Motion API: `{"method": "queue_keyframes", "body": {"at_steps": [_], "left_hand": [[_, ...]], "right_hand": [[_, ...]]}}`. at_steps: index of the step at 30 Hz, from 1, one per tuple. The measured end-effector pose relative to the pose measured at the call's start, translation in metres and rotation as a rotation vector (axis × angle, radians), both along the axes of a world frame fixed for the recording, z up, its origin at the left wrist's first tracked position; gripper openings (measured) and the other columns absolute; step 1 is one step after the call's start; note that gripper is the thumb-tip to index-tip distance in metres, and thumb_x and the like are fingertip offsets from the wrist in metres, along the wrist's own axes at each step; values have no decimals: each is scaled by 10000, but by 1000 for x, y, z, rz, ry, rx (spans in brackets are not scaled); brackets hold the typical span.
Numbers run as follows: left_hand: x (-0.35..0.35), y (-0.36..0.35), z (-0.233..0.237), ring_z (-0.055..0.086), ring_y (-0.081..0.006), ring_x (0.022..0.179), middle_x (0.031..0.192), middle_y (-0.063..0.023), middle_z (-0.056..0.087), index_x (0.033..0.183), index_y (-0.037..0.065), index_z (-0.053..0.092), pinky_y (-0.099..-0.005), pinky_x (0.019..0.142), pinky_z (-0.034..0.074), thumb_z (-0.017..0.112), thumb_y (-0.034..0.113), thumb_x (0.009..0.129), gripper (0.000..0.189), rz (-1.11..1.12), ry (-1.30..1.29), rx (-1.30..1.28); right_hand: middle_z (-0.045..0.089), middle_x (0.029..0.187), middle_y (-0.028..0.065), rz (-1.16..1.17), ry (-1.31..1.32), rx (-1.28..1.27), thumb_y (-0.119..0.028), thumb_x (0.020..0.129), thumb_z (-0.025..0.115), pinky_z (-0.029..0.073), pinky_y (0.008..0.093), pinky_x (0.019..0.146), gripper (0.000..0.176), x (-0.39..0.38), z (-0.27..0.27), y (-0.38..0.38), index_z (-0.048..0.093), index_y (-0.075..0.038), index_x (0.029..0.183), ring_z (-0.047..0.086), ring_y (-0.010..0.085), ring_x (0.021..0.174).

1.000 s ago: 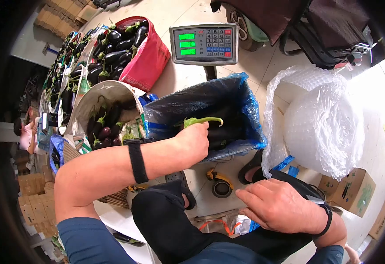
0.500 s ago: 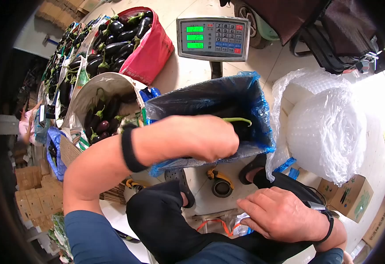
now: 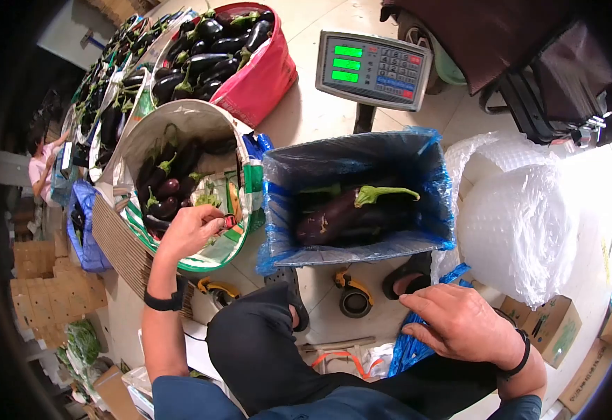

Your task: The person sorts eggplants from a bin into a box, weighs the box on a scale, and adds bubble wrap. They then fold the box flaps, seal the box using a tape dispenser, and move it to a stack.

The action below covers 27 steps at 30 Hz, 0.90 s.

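Note:
My left hand (image 3: 192, 232) is over the near rim of a pale bag with green edging (image 3: 246, 238). Its fingers are pinched together, with a small red object (image 3: 230, 221) at the tips, too small to name. Inside the bag lie dark eggplants (image 3: 168, 187) with green caps. To the right, an eggplant (image 3: 334, 213) with a long curved stem rests on others in a box lined with blue plastic (image 3: 362, 257). My right hand (image 3: 460, 325) hovers over my lap, fingers loosely spread and holding nothing, beside crumpled blue plastic (image 3: 414, 350).
A scale display (image 3: 374, 70) stands behind the box. A pink bag (image 3: 267, 84) full of eggplants is at the back left. Bubble wrap (image 3: 516, 231) lies to the right. Tape dispensers (image 3: 355, 301) are on the floor near my feet. A person (image 3: 43, 161) is at the far left.
My left hand has moved left from over the lined box to the pale bag, uncovering the long-stemmed eggplant. My right hand stays over my lap. The whole view has shifted slightly.

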<state>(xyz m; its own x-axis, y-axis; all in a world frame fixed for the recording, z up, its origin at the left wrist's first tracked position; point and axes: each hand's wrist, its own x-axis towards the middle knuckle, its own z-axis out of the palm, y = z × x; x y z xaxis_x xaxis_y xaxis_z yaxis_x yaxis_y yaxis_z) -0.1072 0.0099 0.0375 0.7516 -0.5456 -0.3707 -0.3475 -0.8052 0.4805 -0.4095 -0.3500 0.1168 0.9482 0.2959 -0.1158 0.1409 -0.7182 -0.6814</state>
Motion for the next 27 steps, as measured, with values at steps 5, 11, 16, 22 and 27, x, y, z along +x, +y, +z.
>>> {"method": "queue_keyframes", "body": {"at_steps": [5,11,16,22,27], "left_hand": [[-6,50,-52,696,-390,863,898,-206,723,995,7,745,-455,787,540,647,196,908,229,-24,-68,130],[1,117,-93,677,-418,882,880,-229,699,930,44,748,-515,786,528,629,225,902,218,-34,-108,324],[-3,144,-119,677,-432,896,891,-261,689,913,5,728,-518,801,535,591,217,912,252,-42,-39,257],[-11,151,-149,669,-444,907,899,-274,679,892,-22,691,-530,819,526,571,207,904,259,-71,42,232],[-19,153,-168,655,-447,1012,1012,-284,688,1068,-22,702,-518,898,512,588,216,905,311,43,4,74]], "right_hand": [[683,1021,187,-56,-7,75,-151,870,757,560,435,789,390,28,-10,14,621,23,1192,677,371,913],[665,1099,219,-279,-120,-120,-82,855,747,534,453,887,361,88,-16,23,630,11,1184,649,414,1023],[610,1281,200,-248,-104,-266,-56,828,755,508,436,973,445,136,-45,39,608,7,1244,602,391,1168],[552,1410,194,-36,-40,-651,-67,725,800,489,417,1059,685,165,-92,48,548,-3,1358,520,364,1320],[600,1302,177,35,53,-734,-91,701,805,532,409,973,671,177,-114,55,564,-25,1324,577,334,1211]]}}
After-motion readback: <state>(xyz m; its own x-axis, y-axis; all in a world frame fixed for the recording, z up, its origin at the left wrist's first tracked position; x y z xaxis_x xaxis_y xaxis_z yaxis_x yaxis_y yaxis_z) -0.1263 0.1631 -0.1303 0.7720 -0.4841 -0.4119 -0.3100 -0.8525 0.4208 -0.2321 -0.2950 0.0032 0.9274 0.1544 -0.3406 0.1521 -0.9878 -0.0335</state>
